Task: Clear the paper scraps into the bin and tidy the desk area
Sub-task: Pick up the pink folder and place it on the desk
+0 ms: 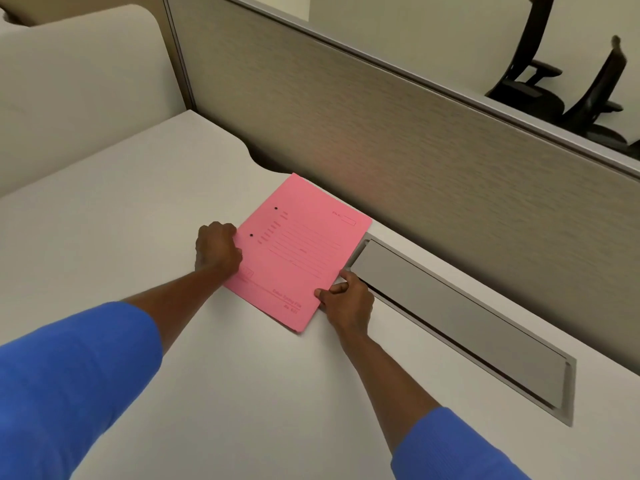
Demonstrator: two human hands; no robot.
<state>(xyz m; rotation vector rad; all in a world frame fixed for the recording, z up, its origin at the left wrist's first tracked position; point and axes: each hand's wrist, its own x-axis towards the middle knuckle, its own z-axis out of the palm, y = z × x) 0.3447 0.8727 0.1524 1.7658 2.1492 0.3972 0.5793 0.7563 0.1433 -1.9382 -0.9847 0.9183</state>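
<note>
Tidying seems underway: the left hand (217,247), curled, and right hand (346,299), pinching, grip the flat pink card folder (298,251) on the white desk (138,209), which next needs squaring or lifting away.

head view, looking down (close), desk (138,209)

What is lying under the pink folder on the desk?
The pink folder lies flat on the white desk, with its right edge near the grey cable flap. Whether any paper is under or inside it cannot be seen.
</note>
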